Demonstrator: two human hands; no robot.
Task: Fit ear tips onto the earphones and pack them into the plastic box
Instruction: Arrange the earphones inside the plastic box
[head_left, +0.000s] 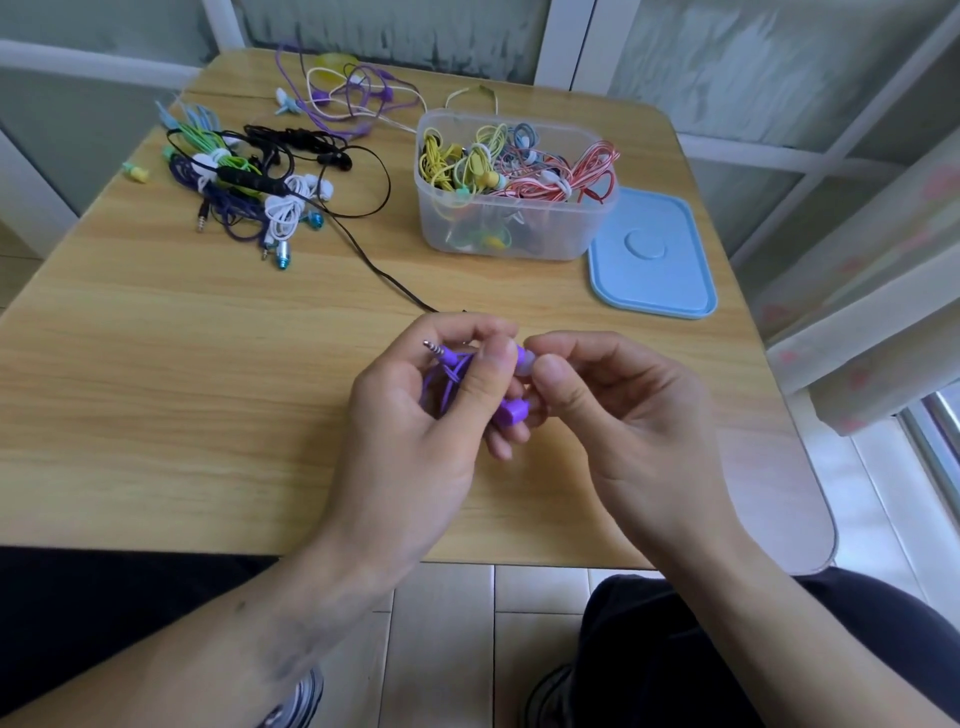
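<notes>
My left hand (415, 415) grips a bundled purple earphone (452, 376) above the table's front middle; its metal plug sticks out to the upper left and one purple earbud (511, 413) hangs below my thumb. My right hand (613, 405) pinches a pale purple ear tip (524, 362) against the other earbud held at my left fingertips. The clear plastic box (519, 228) stands open at the back right, filled with several coiled yellow, red and grey earphones.
A blue lid (652, 254) lies flat right of the box. Tangled earphones (249, 182) in green, black, white and dark blue lie at the back left, more purple and cream ones (343, 98) behind. A black cable (374, 260) runs toward my hands. The wooden table (182, 389) ends near my knees.
</notes>
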